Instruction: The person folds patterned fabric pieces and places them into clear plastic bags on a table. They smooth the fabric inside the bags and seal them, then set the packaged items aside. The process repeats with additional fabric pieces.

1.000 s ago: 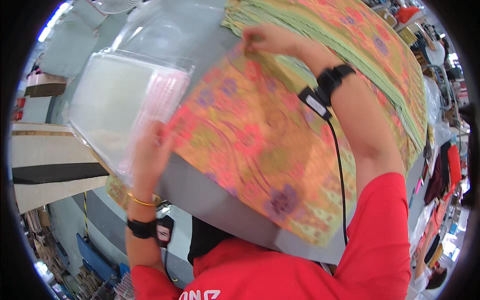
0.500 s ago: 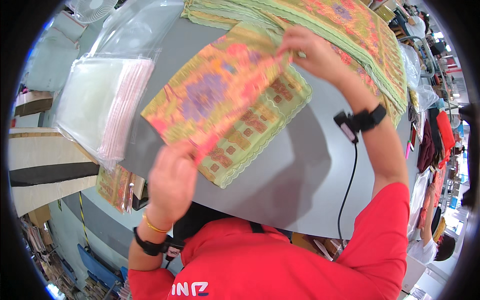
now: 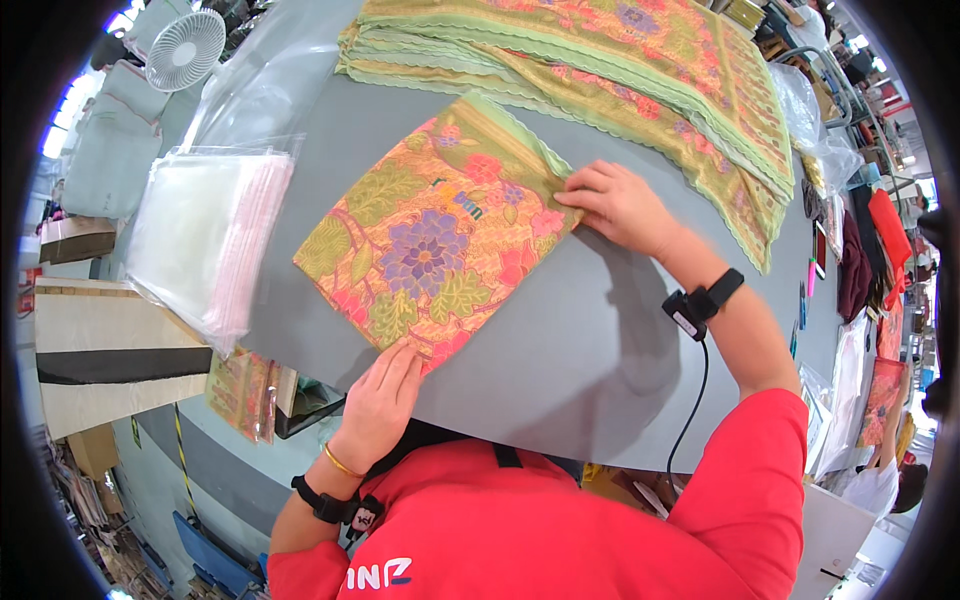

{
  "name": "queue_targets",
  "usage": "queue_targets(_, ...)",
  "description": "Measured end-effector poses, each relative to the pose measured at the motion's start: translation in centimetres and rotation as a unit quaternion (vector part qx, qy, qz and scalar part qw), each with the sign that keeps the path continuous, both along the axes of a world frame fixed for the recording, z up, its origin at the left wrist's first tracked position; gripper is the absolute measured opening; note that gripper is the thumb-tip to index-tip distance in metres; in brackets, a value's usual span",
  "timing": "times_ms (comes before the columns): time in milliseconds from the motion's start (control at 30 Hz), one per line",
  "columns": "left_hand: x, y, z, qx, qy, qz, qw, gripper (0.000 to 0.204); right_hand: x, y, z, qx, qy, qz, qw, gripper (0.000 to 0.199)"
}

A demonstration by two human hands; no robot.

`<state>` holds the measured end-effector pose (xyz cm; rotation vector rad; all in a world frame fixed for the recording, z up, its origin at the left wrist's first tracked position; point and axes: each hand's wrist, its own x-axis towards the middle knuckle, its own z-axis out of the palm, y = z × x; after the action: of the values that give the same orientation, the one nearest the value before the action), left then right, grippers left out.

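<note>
A folded floral cloth (image 3: 435, 235) in orange, green, pink and purple lies flat on the grey table (image 3: 590, 370). My left hand (image 3: 378, 405) presses its near corner with flat fingers. My right hand (image 3: 618, 205) pinches and presses the cloth's far right edge. A black wrist strap with a cable sits on my right wrist, a black band and gold bangle on my left.
A stack of clear plastic bags (image 3: 205, 240) lies left of the cloth. A pile of green-edged floral fabric (image 3: 620, 70) spreads across the far side. A white fan (image 3: 185, 48) stands far left. Packed cloths (image 3: 245, 390) hang below the table edge.
The cloth was held up and folded in the air; now it lies flat on the table, folded smaller, with both hands pressing its edges.
</note>
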<state>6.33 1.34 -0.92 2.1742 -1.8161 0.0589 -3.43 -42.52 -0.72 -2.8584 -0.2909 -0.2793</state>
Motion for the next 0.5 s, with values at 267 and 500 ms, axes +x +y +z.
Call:
queue_targets(267,4.4,4.9,5.6,-0.025,0.248,0.045,0.967,0.025,-10.4,8.9,4.3,0.028,0.035,-0.012,0.999,0.022)
queue_targets(500,13.7,0.3,14.1,0.11,0.506,0.091,0.851,0.013,-15.5,8.9,14.9,0.392,0.368,-0.15,0.829,0.022)
